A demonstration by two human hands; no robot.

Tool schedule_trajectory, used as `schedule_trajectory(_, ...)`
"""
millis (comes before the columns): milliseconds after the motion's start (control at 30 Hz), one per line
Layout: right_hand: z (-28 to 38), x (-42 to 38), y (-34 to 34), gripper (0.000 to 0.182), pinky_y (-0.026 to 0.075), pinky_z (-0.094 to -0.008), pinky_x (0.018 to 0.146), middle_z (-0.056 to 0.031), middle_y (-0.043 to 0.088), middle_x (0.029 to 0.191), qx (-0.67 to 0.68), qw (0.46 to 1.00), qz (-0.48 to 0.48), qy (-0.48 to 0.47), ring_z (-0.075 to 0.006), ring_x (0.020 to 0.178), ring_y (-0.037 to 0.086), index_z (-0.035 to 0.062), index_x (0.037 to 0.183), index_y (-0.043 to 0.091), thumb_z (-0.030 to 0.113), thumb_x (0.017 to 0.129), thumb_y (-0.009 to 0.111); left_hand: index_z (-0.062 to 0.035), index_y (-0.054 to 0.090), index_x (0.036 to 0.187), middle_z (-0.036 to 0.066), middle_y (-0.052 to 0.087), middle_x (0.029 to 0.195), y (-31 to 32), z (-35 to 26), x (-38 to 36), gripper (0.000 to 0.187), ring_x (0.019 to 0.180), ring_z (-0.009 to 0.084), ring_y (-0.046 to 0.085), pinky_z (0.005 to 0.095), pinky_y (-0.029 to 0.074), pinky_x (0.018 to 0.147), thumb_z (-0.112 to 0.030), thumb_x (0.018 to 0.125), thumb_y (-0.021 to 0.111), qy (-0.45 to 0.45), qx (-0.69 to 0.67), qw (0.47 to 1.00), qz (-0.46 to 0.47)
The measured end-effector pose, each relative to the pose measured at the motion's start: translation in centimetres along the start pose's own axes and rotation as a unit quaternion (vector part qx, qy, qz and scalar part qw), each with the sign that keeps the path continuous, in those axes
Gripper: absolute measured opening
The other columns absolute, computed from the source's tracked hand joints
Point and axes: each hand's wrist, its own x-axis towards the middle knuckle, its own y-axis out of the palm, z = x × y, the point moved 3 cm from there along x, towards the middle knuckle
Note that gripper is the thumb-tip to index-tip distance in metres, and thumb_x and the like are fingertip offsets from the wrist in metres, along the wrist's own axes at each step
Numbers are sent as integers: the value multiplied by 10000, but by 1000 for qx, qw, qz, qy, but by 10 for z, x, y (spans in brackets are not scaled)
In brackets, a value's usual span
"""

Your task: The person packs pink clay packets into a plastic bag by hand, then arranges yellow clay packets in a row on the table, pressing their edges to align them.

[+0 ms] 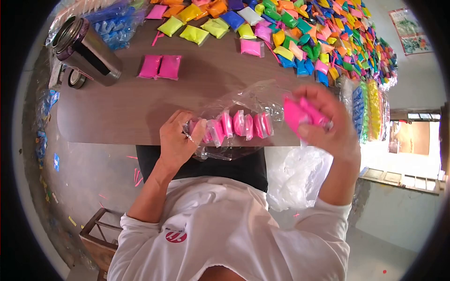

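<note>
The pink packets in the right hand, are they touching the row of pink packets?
Apart. The head view shows a gap, with brown tabletop showing between the packets in the right hand and the row of pink packets.

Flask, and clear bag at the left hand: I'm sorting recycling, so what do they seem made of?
Flask: probably metal with a satin finish, judging by its silvery sheen. Clear bag: likely thin, glossy plastic film; it is see-through, crinkled and glinting.
</note>
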Motion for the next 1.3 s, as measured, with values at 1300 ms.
schedule_trajectory(1300, -113, -32, 21, 352, 505, -346, 646, -178, 645, 788, -56, 986, 15, 159, -196, 684, 694, -16, 1248, 617, 177, 954, 633, 34, 680, 953, 157, 655, 861, 3, 1, 1, 203, 755, 269, 626, 336, 493, 709, -154, 880, 707, 7, -26, 1000, -4)
